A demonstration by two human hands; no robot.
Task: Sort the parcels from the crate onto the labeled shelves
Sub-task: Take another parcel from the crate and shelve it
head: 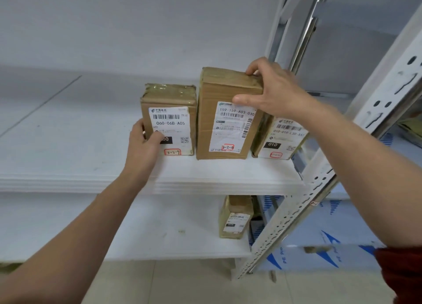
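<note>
The left hand point(143, 141) grips the short brown cardboard parcel point(170, 121) labelled "060-06B-A05"; the right hand point(271, 91), fingers spread, clasps the taller brown cardboard parcel point(225, 125) labelled "159-159-A03-030".

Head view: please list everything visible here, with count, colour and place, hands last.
Parcels on upper shelf: 3, brown cardboard with white labels, standing side by side; the right one leans, partly hidden behind the arm.
Parcel on lower shelf: 1, brown, small, at the right end.
Shelf boards: 2, white, one above the other.
Rack upright: 1, white perforated metal, right of the parcels.
Blue-and-white printed sheet: 1, behind the upright, low right.
Floor: pale tiles, bottom.
Left hand: on the left parcel's left edge.
Right hand: gripping the top of the middle parcel.
</note>
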